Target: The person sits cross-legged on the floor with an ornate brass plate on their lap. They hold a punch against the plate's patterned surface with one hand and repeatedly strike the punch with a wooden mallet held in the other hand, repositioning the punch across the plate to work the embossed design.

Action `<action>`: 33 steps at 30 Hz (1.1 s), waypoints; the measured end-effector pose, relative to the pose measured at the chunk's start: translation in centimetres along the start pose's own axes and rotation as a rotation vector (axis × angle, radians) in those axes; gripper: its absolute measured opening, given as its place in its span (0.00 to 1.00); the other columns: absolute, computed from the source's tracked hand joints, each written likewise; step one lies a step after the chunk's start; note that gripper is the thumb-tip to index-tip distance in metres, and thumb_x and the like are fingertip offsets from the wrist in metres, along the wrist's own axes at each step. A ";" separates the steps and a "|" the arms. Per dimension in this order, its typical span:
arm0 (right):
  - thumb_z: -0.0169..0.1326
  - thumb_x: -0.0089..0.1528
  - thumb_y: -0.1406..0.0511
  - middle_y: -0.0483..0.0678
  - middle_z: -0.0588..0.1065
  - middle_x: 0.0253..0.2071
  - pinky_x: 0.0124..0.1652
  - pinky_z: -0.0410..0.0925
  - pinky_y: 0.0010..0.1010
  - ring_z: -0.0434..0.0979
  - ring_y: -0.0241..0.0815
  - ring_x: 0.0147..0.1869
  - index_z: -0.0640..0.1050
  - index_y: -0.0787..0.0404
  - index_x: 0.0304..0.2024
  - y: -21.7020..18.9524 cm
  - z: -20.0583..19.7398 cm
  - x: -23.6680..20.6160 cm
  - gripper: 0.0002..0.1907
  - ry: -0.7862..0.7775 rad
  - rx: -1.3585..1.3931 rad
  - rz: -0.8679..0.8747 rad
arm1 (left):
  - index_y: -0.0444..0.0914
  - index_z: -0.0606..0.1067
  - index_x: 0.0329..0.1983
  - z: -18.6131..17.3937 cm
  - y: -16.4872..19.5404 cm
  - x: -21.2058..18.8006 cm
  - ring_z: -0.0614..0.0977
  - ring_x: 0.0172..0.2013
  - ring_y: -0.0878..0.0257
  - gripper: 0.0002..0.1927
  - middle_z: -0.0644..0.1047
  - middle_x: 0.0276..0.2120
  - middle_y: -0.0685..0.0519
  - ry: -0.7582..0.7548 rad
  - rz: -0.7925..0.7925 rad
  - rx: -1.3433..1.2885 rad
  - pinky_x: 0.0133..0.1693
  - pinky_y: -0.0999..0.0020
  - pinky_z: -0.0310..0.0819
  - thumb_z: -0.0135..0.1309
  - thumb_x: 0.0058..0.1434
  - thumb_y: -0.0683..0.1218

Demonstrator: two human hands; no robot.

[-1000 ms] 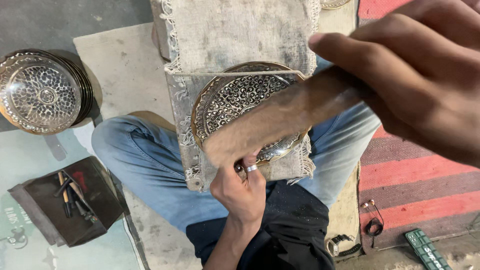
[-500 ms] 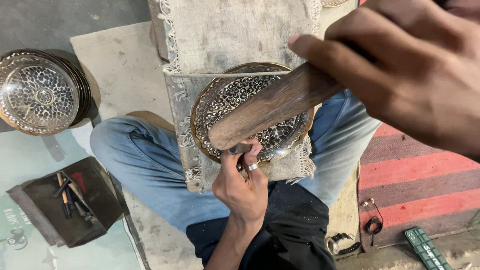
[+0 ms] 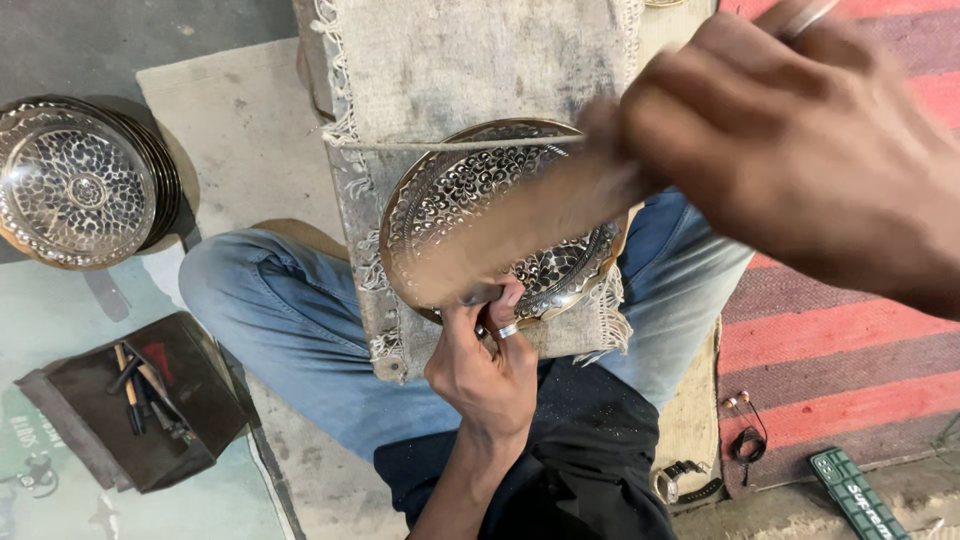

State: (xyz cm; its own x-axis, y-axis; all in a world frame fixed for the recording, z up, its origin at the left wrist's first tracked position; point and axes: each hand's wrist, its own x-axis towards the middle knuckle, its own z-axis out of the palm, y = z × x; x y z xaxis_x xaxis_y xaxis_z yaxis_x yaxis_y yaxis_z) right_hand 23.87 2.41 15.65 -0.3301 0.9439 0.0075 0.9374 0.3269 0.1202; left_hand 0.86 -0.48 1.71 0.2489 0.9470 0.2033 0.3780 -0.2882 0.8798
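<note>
A round metal plate [image 3: 470, 200] with curly patterns lies on a grey cloth [image 3: 470, 60] over the person's lap. The left hand [image 3: 485, 365] pinches a small tool against the plate's near edge. The right hand [image 3: 800, 150] grips a blurry wooden mallet [image 3: 500, 235] above the plate. A stack of similar plates [image 3: 80, 185] sits far left, above a dark tool tray [image 3: 140, 400]. A green flat pack [image 3: 855, 495] lies at bottom right.

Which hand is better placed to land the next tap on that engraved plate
Right. The right hand grips the wooden mallet raised over the engraved plate, while the left hand is pinching a small tool at the plate's near edge.
</note>
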 end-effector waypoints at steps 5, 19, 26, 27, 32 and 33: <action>0.57 0.59 0.69 0.46 0.76 0.42 0.41 0.73 0.38 0.78 0.45 0.50 0.77 0.60 0.56 -0.4 0.4 -0.1 0.22 -0.098 0.140 0.128 | 0.31 0.75 0.47 -0.1 0.1 0.0 0.89 0.39 0.56 0.07 0.84 0.38 0.48 -0.013 -0.018 -0.023 0.40 0.65 0.82 0.55 0.67 0.35; 0.62 0.51 0.65 0.44 0.76 0.44 0.40 0.70 0.42 0.77 0.45 0.55 0.75 0.59 0.46 -0.3 1.1 -2.0 0.20 -0.080 -0.016 0.083 | 0.30 0.75 0.48 -0.1 -0.3 -0.1 0.88 0.40 0.55 0.09 0.84 0.40 0.45 -0.026 0.042 -0.006 0.40 0.65 0.82 0.56 0.64 0.34; 0.61 0.59 0.69 0.51 0.76 0.46 0.40 0.72 0.40 0.77 0.50 0.52 0.73 0.65 0.54 -0.7 1.0 -2.1 0.21 -0.095 0.272 0.208 | 0.29 0.75 0.47 -0.1 -0.2 0.0 0.88 0.38 0.55 0.08 0.84 0.38 0.45 -0.036 0.001 -0.018 0.39 0.65 0.82 0.56 0.65 0.35; 0.61 0.58 0.67 0.49 0.76 0.45 0.40 0.72 0.41 0.78 0.47 0.50 0.74 0.61 0.55 -0.8 1.0 -2.0 0.22 -0.083 0.078 0.142 | 0.29 0.75 0.47 -0.1 -0.2 0.0 0.88 0.39 0.55 0.08 0.84 0.38 0.45 -0.038 -0.005 -0.028 0.39 0.65 0.82 0.56 0.65 0.35; 0.63 0.55 0.71 0.52 0.76 0.42 0.41 0.74 0.43 0.80 0.50 0.45 0.76 0.63 0.53 -0.9 0.2 -1.6 0.23 0.033 0.082 0.152 | 0.30 0.74 0.47 0.0 0.0 0.0 0.88 0.38 0.60 0.06 0.84 0.38 0.48 0.000 -0.061 -0.104 0.39 0.68 0.84 0.55 0.68 0.35; 0.64 0.54 0.73 0.53 0.76 0.42 0.41 0.74 0.42 0.80 0.52 0.44 0.76 0.65 0.53 -0.8 0.0 -1.4 0.23 0.047 0.202 0.192 | 0.30 0.74 0.47 -0.1 0.1 -0.1 0.88 0.38 0.60 0.06 0.83 0.38 0.47 0.004 -0.068 -0.119 0.40 0.68 0.84 0.54 0.68 0.35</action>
State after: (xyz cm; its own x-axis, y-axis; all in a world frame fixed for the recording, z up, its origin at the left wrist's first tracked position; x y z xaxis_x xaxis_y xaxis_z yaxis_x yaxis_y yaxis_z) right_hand 23.55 0.79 15.55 -0.1448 0.9878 0.0573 0.9848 0.1495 -0.0879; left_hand 0.82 -0.55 1.78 0.2230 0.9643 0.1426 0.2850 -0.2044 0.9365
